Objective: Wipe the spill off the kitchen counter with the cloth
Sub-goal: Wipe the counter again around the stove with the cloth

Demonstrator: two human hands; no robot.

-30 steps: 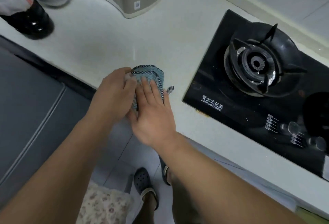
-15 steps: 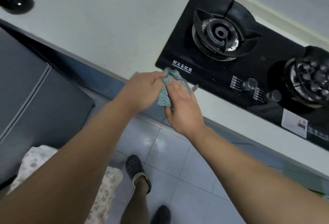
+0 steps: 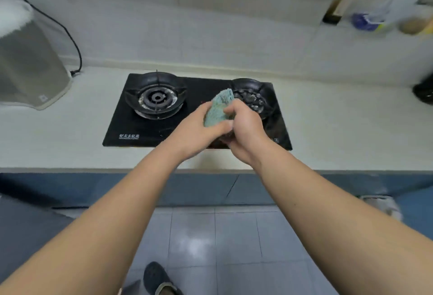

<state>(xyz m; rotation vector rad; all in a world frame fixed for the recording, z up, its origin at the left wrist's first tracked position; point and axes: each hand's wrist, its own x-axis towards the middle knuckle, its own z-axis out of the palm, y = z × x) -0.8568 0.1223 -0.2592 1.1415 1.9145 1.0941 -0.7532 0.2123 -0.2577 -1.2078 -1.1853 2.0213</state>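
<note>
Head view: we see both hands clasped on the teal cloth, lifted over the black gas stove. Left hand grips its lower edge, right hand has fingers curled round the side. Counter below.

Only print showing is a small white brand logo on the front-left corner of the black gas stove, looks like Chinese characters over tiny Latin letters, way too blurry to read.
</note>
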